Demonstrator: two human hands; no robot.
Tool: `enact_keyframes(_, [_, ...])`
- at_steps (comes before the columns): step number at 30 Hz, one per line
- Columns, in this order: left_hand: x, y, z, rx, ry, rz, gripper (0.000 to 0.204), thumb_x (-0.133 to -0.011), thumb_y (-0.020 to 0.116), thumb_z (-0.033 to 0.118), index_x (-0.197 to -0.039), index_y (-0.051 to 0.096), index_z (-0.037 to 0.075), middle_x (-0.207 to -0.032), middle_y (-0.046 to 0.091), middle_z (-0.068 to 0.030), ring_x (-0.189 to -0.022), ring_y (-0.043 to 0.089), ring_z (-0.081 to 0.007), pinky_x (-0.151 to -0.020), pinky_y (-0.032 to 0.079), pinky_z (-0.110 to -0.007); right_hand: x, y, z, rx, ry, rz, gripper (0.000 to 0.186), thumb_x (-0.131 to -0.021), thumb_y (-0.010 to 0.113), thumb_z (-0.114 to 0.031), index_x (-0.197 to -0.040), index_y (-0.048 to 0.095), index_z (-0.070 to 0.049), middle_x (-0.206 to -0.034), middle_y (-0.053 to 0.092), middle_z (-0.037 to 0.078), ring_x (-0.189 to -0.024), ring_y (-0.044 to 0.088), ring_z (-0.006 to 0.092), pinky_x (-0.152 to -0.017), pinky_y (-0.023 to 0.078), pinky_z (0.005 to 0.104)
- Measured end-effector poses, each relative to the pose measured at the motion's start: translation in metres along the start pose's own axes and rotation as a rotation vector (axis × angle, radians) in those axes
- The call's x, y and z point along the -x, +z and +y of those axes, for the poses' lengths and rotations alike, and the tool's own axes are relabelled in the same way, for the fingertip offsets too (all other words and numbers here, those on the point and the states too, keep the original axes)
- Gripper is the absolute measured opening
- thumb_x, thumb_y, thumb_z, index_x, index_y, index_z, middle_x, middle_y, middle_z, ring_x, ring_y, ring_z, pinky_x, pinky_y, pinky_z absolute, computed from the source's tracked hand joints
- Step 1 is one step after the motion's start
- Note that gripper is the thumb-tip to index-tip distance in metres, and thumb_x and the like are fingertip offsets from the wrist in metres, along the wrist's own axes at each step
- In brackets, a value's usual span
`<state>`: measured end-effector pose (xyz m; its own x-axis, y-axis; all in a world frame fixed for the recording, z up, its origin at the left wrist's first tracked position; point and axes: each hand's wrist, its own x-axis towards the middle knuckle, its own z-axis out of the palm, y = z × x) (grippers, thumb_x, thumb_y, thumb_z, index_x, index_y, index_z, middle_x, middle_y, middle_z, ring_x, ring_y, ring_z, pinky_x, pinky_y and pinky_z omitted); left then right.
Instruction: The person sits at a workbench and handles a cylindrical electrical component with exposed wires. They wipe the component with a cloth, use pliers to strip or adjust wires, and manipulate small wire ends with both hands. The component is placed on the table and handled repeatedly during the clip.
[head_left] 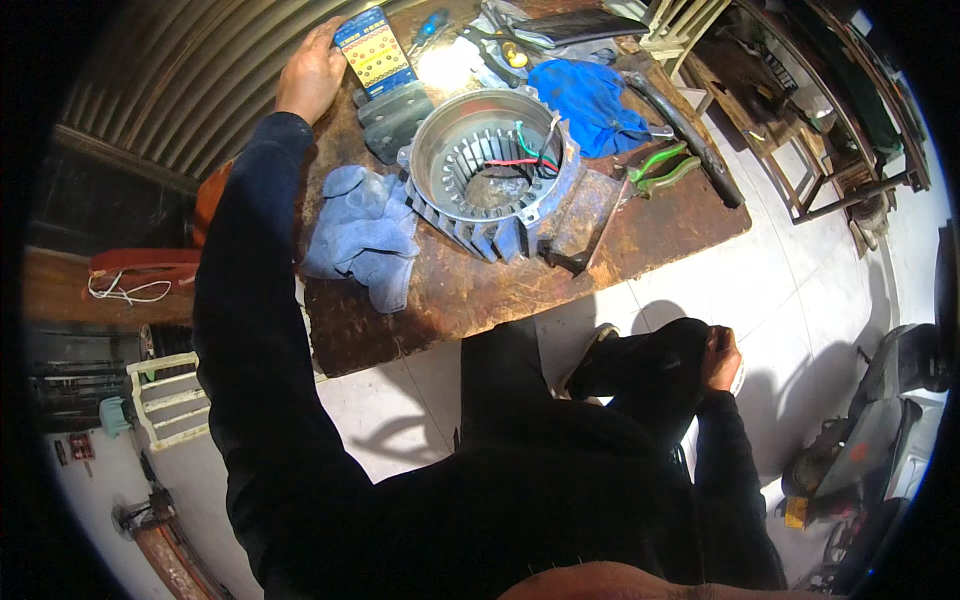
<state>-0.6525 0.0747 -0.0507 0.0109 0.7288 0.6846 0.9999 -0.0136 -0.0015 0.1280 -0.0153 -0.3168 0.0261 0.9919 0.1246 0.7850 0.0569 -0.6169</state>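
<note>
At the far left of the table, my left hand is closed on the edge of a flat blue panel with a yellow face, marked with rows of small dots. The panel leans upright behind a dark grey piece. Right of these stands a round finned motor housing, its open end up, with slots around its bore. Red, green and black wires come up inside it. My right hand lies on my right knee, fingers curled; whatever they may hold is hidden.
A light blue cloth glove and a bright blue cloth flank the housing. Green-handled pliers, a hammer and a dark bar lie toward the right edge. Several tools are at the back, and a ribbed shutter rises at left.
</note>
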Motion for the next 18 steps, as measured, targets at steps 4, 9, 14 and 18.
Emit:
enact_keyframes(4, [0.002, -0.003, 0.003, 0.002, 0.006, -0.009, 0.051, -0.099, 0.062, 0.011, -0.15, 0.059, 0.01, -0.147, 0.065, -0.0173, -0.128, 0.066, -0.0385, -0.107, 0.055, -0.046, 0.003, 0.006, -0.007, 0.008, -0.013, -0.04, 0.016, -0.105, 0.068, -0.018, -0.105, 0.069, -0.002, -0.093, 0.076, 0.021, -0.086, 0.075, 0.0409, -0.077, 0.058, 0.0441])
enact_keyframes(9, [0.002, -0.006, 0.006, 0.003, -0.023, -0.03, 0.055, -0.096, 0.064, 0.011, -0.151, 0.058, 0.011, -0.147, 0.065, -0.0169, -0.128, 0.066, -0.0391, -0.107, 0.055, -0.046, 0.0, 0.023, -0.019, 0.24, -0.173, -0.016, 0.016, -0.102, 0.07, -0.023, -0.101, 0.072, -0.007, -0.092, 0.076, 0.019, -0.084, 0.073, 0.0431, -0.075, 0.059, 0.0473])
enact_keyframes(14, [0.002, -0.004, 0.007, 0.005, -0.04, -0.035, 0.057, -0.095, 0.065, 0.012, -0.152, 0.057, 0.011, -0.147, 0.065, -0.0174, -0.13, 0.065, -0.0387, -0.108, 0.054, -0.046, -0.005, 0.025, -0.028, 0.049, -0.133, 0.01, 0.021, -0.102, 0.074, -0.022, -0.094, 0.069, -0.004, -0.083, 0.073, 0.02, -0.075, 0.074, 0.0384, -0.071, 0.058, 0.0438])
enact_keyframes(18, [0.002, -0.004, 0.005, -0.025, -0.008, -0.015, 0.057, -0.095, 0.065, 0.012, -0.152, 0.057, 0.009, -0.148, 0.065, -0.0177, -0.131, 0.065, -0.0385, -0.109, 0.054, -0.046, -0.004, 0.022, -0.031, 0.06, -0.109, -0.017, 0.023, -0.102, 0.074, -0.022, -0.092, 0.067, -0.003, -0.08, 0.072, 0.02, -0.073, 0.073, 0.0392, -0.07, 0.058, 0.0435])
